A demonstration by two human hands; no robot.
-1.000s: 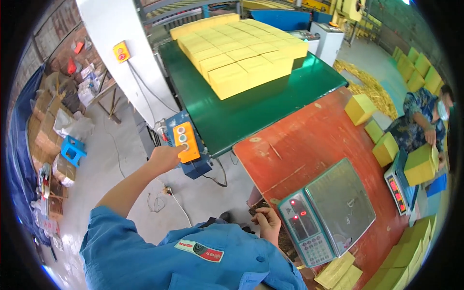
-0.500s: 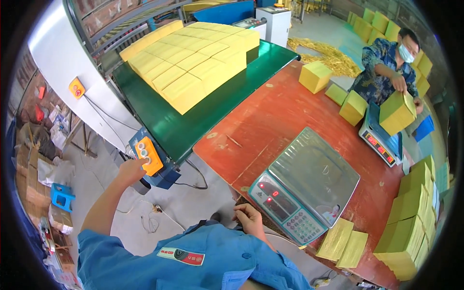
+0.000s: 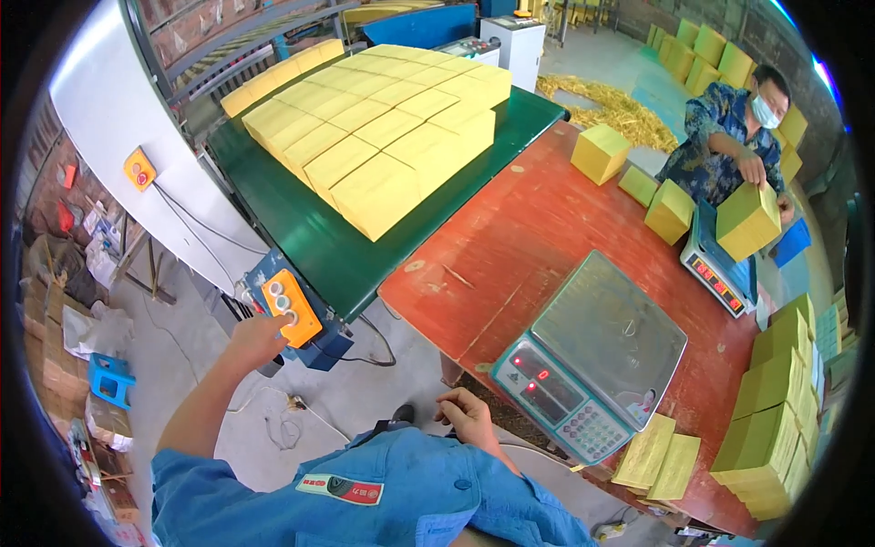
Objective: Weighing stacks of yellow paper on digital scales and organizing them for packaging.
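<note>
My left hand [image 3: 258, 341] touches the lower button on a yellow push-button box [image 3: 292, 308] with a stretched finger; its other fingers are partly hidden. The box is mounted at the near end of a green conveyor belt [image 3: 437, 202]. On that belt lies a large block of yellow paper stacks [image 3: 369, 128], packed side by side, with a separate row of yellow stacks [image 3: 283, 77] behind it. My right hand [image 3: 468, 419] hovers by the red table's near edge, left of a digital scale [image 3: 597, 356]. Its fingers are loosely curled, with nothing visible in them.
Across the red table [image 3: 492, 264], a masked co-worker [image 3: 725, 137] handles a yellow stack [image 3: 749, 221] on a second scale [image 3: 715, 269]. More stacks [image 3: 770, 428] stand at right; thin yellow bundles [image 3: 658, 456] lie beside the near scale. A blue stool [image 3: 111, 380] and cables are on the left floor.
The large block of paper stacks has slid nearer along the belt, widening the gap to the row behind. My left finger stays on the button box. The view has shifted slightly.
</note>
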